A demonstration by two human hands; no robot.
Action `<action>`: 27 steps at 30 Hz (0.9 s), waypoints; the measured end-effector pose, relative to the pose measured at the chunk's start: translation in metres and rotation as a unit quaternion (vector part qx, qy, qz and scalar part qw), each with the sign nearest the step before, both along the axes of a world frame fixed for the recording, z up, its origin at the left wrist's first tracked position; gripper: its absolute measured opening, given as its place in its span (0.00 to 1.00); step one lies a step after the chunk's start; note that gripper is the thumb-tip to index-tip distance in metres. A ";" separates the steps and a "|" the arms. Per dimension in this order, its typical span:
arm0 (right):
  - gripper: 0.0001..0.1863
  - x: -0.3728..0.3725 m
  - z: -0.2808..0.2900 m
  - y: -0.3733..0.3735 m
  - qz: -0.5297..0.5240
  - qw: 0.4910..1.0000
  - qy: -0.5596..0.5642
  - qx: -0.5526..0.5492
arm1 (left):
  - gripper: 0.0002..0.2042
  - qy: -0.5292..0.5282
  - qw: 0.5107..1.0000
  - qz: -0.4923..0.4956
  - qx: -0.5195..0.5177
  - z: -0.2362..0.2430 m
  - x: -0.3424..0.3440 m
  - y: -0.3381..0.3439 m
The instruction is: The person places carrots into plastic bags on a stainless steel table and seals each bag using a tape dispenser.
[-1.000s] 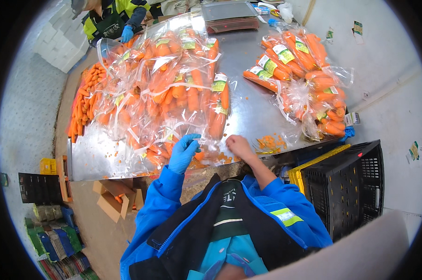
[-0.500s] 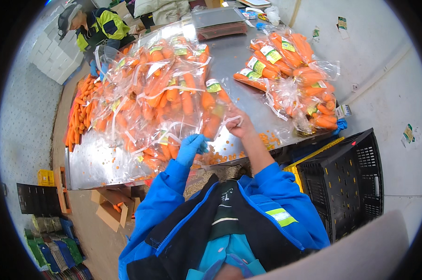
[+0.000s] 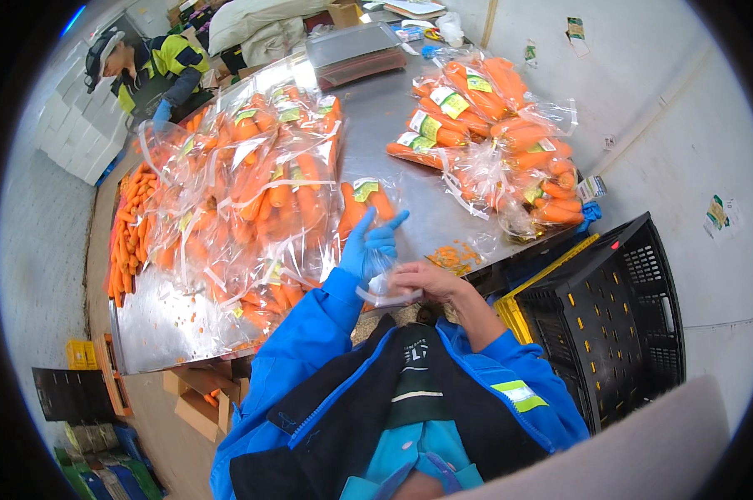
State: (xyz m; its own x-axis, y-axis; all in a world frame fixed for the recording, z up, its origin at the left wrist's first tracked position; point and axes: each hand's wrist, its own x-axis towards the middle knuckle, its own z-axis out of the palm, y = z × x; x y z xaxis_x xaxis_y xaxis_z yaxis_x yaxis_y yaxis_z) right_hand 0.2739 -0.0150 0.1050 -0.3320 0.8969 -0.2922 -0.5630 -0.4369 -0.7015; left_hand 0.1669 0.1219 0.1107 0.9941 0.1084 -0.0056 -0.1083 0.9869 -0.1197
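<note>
My blue-gloved left hand (image 3: 368, 250) is against a clear plastic bag of carrots (image 3: 351, 204) at the table's near middle, with fingers stretched and spread. Just below and right of it, my bare right hand (image 3: 418, 283) pinches that bag's loose plastic end, which has a whitish strip. The bag has a green-and-white label. To its left lies a large pile of bagged carrots (image 3: 251, 200), with loose carrots (image 3: 131, 229) at the far left. Another group of carrot bags (image 3: 501, 125) lies on the right half of the steel table (image 3: 372, 125).
A co-worker (image 3: 143, 75) in yellow and dark clothing works at the back left. Trays (image 3: 351, 50) sit at the back. Black crates (image 3: 601, 333) stand right of me, a cardboard box (image 3: 197, 404) below the table at left. Orange scraps (image 3: 451, 258) lie near the table edge.
My right hand has moved up onto the bag, then back toward me with its plastic end. My left hand has moved up and right, its fingers spreading. The co-worker has leaned.
</note>
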 end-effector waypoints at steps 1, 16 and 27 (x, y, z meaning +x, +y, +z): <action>0.14 0.003 -0.002 -0.010 -0.014 0.998 0.065 -0.013 | 0.29 -0.130 0.990 -0.045 -0.037 0.013 0.007 -0.002; 0.22 -0.009 -0.029 0.036 -0.458 0.883 0.088 -0.050 | 0.10 0.168 0.933 -0.288 0.134 -0.047 -0.062 -0.024; 0.18 0.041 -0.011 0.024 -0.330 0.920 -0.212 -0.021 | 0.06 0.387 0.681 0.103 0.614 -0.040 -0.031 -0.049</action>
